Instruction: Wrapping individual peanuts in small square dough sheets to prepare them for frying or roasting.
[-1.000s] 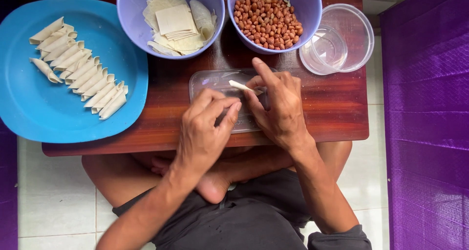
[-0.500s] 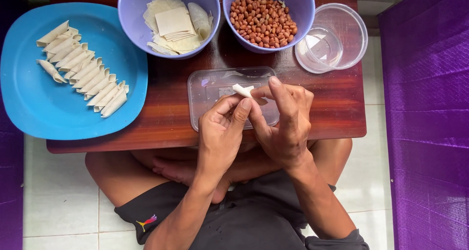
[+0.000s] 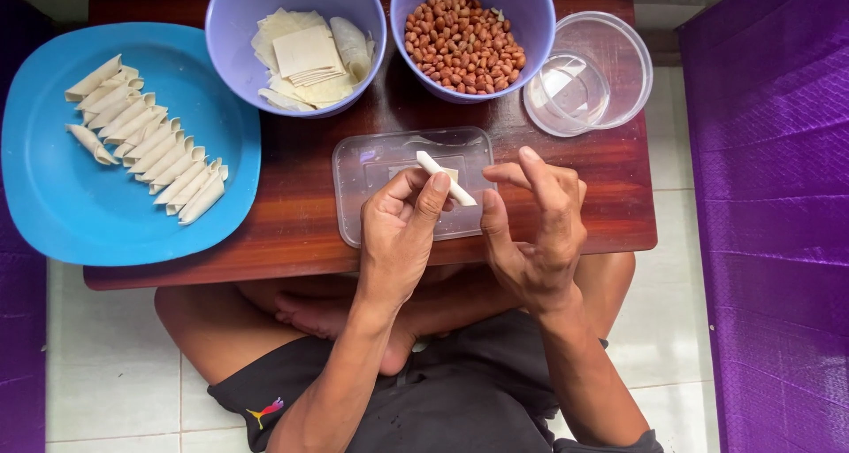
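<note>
At frame centre, a rolled wrapper (image 3: 446, 178) is pinched in the left hand (image 3: 400, 234) above the clear tray (image 3: 354, 174) on the table (image 3: 301, 214), the right hand (image 3: 535, 227) released beside it; a light, even pinch is judged best.

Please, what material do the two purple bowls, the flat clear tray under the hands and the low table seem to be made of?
The purple bowls look like matte plastic: even colour, thin smooth rims. The clear tray seems thin glossy plastic, since the table shows through it and its edges catch light. The table looks like varnished reddish-brown wood, with streaky grain and a sheen, though it could be a wood-look laminate.
</note>
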